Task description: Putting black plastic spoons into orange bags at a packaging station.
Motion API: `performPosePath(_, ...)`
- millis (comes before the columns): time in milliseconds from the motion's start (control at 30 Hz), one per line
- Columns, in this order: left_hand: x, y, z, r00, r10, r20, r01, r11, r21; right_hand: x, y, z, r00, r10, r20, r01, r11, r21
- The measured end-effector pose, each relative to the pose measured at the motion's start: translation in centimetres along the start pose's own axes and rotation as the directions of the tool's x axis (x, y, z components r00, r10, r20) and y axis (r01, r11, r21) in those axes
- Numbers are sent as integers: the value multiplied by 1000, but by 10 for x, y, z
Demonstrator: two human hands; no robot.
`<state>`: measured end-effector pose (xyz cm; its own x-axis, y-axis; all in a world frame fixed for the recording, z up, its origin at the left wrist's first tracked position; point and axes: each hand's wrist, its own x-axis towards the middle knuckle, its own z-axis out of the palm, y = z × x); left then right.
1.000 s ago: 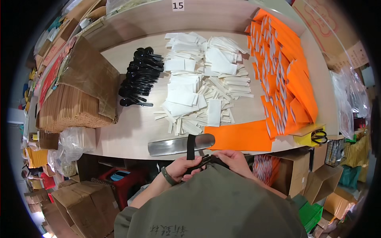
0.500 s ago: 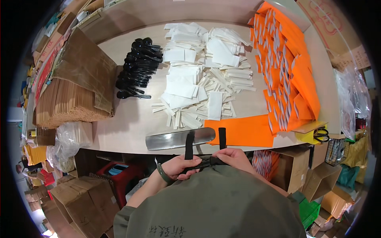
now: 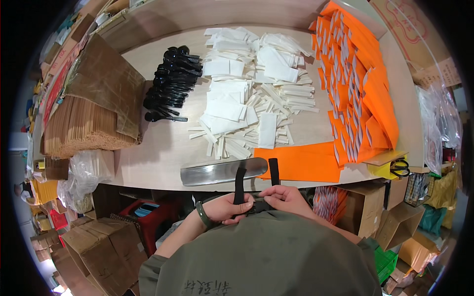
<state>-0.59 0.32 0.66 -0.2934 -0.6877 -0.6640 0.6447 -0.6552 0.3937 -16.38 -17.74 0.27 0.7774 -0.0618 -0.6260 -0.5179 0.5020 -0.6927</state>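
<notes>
Both my hands are in front of my body at the table's near edge, close together over a dark green garment. My left hand (image 3: pixel 229 209), with a green bangle on its wrist, pinches black webbing; a black strap (image 3: pixel 239 185) stands up from it. A few centimetres to the right, my right hand (image 3: pixel 287 200) has its fingers curled in, and what they hold is hidden. A second black strap (image 3: pixel 274 170) rises behind those fingers. Just beyond lie a curved shiny metal trough (image 3: pixel 222 171) and a flat orange sheet (image 3: pixel 306 162). Neither hand touches them.
Black plastic spoons (image 3: pixel 170 84) are heaped left of white paper packets (image 3: pixel 227 106). Folded orange sleeves (image 3: pixel 353 89) overlap at right. A carton of brown sheets (image 3: pixel 89 121) stands at left. Black-handled scissors (image 3: pixel 399 167) sit in a yellow box. Cardboard boxes (image 3: pixel 106 246) stand below the table.
My right hand's fingertips have come off the black webbing they pinched and curled inward. The left hand has shifted slightly right, its strap leaning a little. Things on the table stay put.
</notes>
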Motion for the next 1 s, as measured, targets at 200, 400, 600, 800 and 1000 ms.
performPosePath(200, 1, 4, 9, 994, 99, 41, -98, 995, -17, 4, 9, 0, 992, -91, 85, 91, 996, 4)
performPosePath(400, -18, 1, 13, 983, 141, -120, -148, 988, -52, -28, -18, -11, 957, -283, 60, 193, 470, -861)
performPosePath(600, -68, -105, -61, 336, 627, -703, 554, 472, 685, -74, -6, -94, 981, -187, 47, 9, -199, -980)
performPosePath(800, -59, -28, -25, 235, 929, -286, 336, 198, 921, 9, -56, -61, 762, -544, 351, 282, -209, -936)
performPosePath(1000, -12, 0, -46, 383, 924, 18, 194, -99, 976, 55, -41, -59, 696, -418, 584, 543, -225, -809)
